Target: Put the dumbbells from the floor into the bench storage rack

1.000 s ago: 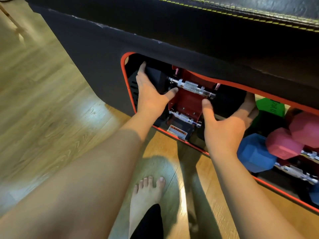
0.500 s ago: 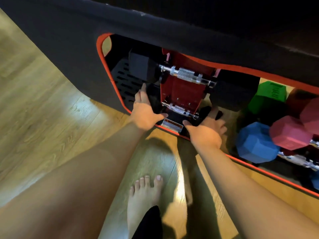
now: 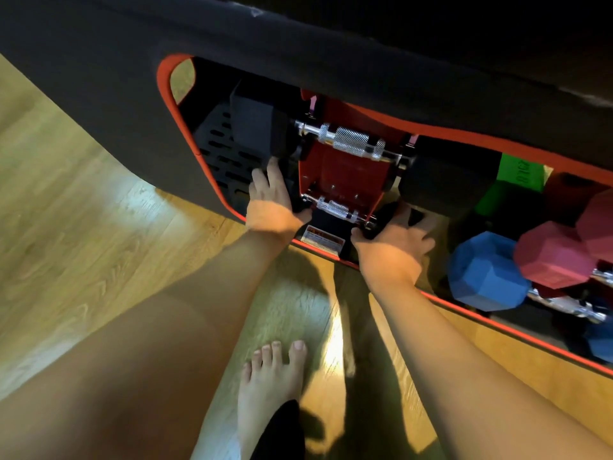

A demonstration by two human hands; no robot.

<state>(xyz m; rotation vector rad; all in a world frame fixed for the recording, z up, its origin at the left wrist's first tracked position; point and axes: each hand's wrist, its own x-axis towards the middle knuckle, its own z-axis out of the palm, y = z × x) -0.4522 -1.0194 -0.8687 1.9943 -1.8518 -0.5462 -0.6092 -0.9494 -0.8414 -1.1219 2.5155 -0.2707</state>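
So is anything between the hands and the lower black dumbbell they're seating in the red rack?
Nothing visible: the left hand and right hand already rest on the ends of the lower black chrome-handled dumbbell at the red metal rack.

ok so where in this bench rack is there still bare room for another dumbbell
Bare room: the black slotted tray at the rack's left end, between the red opening rim and the upper black hex dumbbell. Crowded: the right end, packed with the blue dumbbell, pink dumbbell and green dumbbell.
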